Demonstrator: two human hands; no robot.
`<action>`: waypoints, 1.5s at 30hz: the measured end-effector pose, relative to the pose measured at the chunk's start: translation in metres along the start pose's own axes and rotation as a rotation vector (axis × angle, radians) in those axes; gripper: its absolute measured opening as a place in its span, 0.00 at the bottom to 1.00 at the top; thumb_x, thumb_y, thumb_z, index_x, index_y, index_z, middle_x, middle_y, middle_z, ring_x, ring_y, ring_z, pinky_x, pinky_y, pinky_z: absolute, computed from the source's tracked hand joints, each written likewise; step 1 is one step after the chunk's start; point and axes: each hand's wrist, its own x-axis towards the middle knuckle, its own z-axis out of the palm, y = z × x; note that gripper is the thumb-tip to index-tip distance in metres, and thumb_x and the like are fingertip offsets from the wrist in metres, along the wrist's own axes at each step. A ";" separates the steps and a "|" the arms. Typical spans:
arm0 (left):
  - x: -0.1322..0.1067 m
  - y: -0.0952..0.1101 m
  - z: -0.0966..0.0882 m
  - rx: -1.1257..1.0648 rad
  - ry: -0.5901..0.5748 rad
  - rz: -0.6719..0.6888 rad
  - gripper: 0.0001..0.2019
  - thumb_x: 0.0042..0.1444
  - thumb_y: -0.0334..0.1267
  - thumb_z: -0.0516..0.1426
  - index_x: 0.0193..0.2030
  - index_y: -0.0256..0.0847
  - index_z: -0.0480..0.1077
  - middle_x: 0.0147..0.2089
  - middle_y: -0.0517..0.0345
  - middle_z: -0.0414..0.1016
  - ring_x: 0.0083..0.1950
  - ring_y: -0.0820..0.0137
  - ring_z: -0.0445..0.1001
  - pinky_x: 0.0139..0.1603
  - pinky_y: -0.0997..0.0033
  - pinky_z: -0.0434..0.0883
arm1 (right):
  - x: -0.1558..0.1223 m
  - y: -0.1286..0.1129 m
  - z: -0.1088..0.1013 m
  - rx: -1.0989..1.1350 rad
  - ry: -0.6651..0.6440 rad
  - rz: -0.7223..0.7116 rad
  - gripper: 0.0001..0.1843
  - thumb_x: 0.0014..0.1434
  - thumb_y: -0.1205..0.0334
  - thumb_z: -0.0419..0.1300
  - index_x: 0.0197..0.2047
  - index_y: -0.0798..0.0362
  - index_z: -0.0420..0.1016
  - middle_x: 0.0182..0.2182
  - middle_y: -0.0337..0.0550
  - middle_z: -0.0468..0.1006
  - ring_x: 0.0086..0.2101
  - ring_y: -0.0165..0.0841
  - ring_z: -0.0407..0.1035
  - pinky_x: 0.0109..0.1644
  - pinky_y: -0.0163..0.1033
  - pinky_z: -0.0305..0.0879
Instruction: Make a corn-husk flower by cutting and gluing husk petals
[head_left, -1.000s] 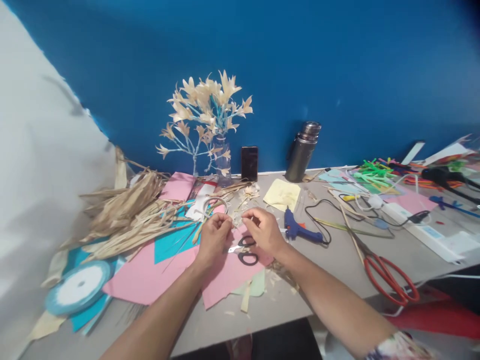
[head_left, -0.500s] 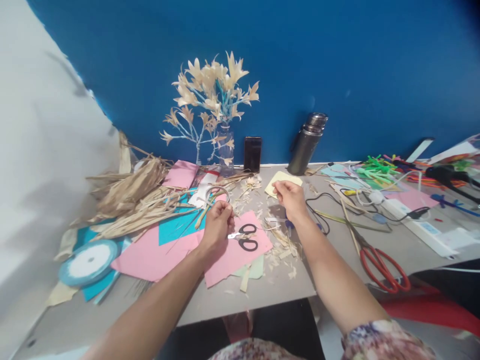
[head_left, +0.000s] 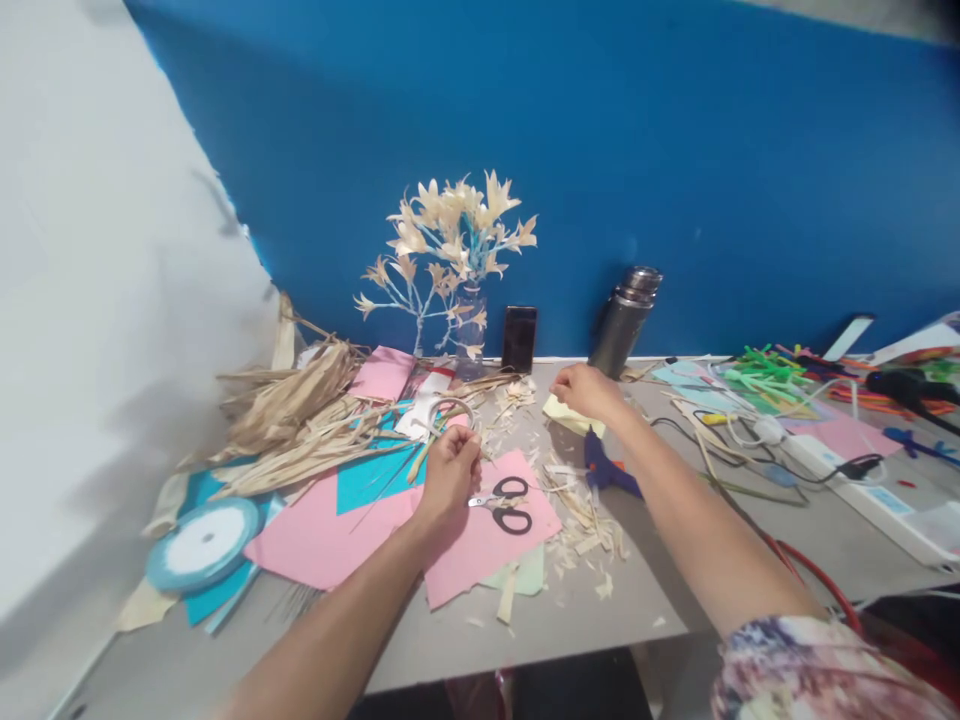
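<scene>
My left hand [head_left: 451,470] is closed in a fist over the pink paper [head_left: 480,535], pinching a thin strip of dried leaf that I can barely make out. Small black-handled scissors [head_left: 504,500] lie just to its right on the paper. My right hand [head_left: 587,389] is stretched out to the back of the table and rests, fingers curled, on a pale yellow sheet [head_left: 562,413] near a steel flask [head_left: 625,320]. A blue glue gun [head_left: 609,470] lies under my right forearm.
A pile of dried leaves [head_left: 300,420] and a ribbon roll [head_left: 202,543] lie at the left. A vase of leaf flowers [head_left: 457,270] and a phone [head_left: 519,338] stand against the blue wall. Cables, a power strip [head_left: 862,480], pipe cleaners [head_left: 765,365] and red scissors [head_left: 817,580] crowd the right.
My right hand left the left hand and reached away to the yellow sheet at the back. The left hand stayed closed over the pink paper. The camera view shifted.
</scene>
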 end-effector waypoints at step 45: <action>-0.007 0.003 0.008 0.110 -0.012 -0.015 0.10 0.54 0.41 0.58 0.28 0.41 0.63 0.21 0.66 0.65 0.17 0.80 0.58 0.19 0.79 0.57 | -0.110 0.144 0.008 0.469 -0.127 -0.055 0.20 0.59 0.55 0.61 0.53 0.53 0.73 0.50 0.49 0.80 0.48 0.43 0.76 0.53 0.45 0.70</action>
